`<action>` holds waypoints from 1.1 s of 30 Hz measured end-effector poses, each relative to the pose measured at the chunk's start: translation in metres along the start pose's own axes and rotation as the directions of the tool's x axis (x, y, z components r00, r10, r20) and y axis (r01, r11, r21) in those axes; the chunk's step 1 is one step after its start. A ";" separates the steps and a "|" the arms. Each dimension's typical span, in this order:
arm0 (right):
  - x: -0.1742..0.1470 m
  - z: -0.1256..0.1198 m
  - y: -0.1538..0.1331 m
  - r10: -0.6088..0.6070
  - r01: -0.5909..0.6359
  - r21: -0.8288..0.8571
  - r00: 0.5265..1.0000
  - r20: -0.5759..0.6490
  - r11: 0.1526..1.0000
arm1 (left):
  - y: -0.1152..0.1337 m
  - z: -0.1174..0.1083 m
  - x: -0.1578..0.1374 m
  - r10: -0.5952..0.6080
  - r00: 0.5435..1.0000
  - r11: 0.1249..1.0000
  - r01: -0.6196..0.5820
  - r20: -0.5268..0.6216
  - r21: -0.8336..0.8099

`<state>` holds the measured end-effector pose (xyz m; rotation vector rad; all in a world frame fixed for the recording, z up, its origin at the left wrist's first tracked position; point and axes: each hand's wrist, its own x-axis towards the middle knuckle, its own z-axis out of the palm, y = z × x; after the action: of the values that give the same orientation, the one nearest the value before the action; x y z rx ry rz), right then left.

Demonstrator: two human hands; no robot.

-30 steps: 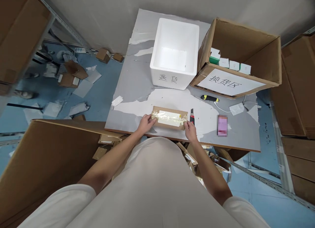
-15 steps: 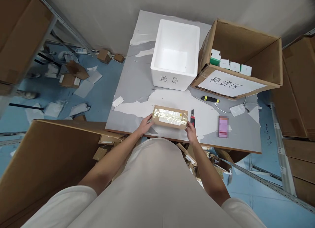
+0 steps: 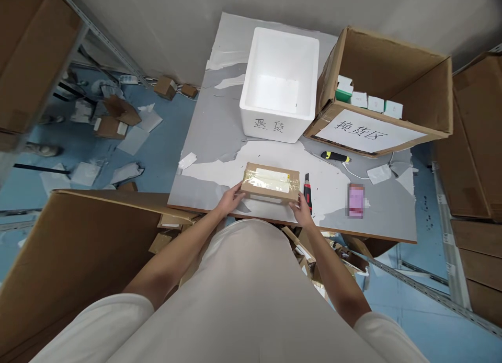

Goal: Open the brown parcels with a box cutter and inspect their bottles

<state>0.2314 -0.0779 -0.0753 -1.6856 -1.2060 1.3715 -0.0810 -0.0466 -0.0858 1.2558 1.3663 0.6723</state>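
A small taped cardboard box (image 3: 270,195) with a pale label on top is held between my two hands near the table's front edge. My left hand (image 3: 230,200) grips its left end, and my right hand (image 3: 301,210) grips the lower right corner. Clear shiny tape covers the label. Just right of the box, close to my right hand, lies a red and black utility knife (image 3: 307,188). A yellow and black cutter (image 3: 335,157) rests farther back. To the right is a pink, blurred-out rectangular item (image 3: 356,202).
A white foam box (image 3: 274,126) stands at the back of the table (image 3: 196,143). Right of it, a large open carton (image 3: 421,83) holds several white and green small boxes (image 3: 375,104). A big open carton (image 3: 98,237) stands left of me; shelving with cartons (image 3: 474,138) is at right.
The box has tilted so its front side shows more. My right hand has shifted slightly left and down, with its fingers now at the front corner.
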 end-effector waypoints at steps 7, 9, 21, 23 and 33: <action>0.006 -0.005 -0.019 -0.037 0.016 -0.199 0.994 -0.105 0.980 | 0.022 0.003 0.009 0.040 0.996 0.982 -0.024 -0.079 0.186; 0.011 -0.002 -0.018 -0.016 -0.009 -0.209 0.993 -0.120 0.978 | 0.019 0.006 0.011 0.014 0.997 0.980 0.002 -0.079 0.198; 0.003 -0.004 0.023 0.077 -0.077 -0.045 0.997 -0.012 0.996 | -0.009 0.004 0.000 -0.040 0.998 0.992 0.033 0.055 0.123; 0.000 -0.001 0.024 0.068 -0.065 -0.091 0.997 0.036 0.994 | -0.012 0.006 -0.003 -0.042 0.996 0.993 0.034 0.074 0.112; -0.003 -0.016 -0.015 -0.070 0.065 -0.080 0.995 -0.066 0.995 | 0.029 0.005 -0.004 0.061 0.990 0.992 -0.047 -0.128 0.116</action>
<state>0.2431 -0.0735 -0.0566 -1.7151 -1.2802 1.2308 -0.0680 -0.0439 -0.0588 1.3625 1.4999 0.7342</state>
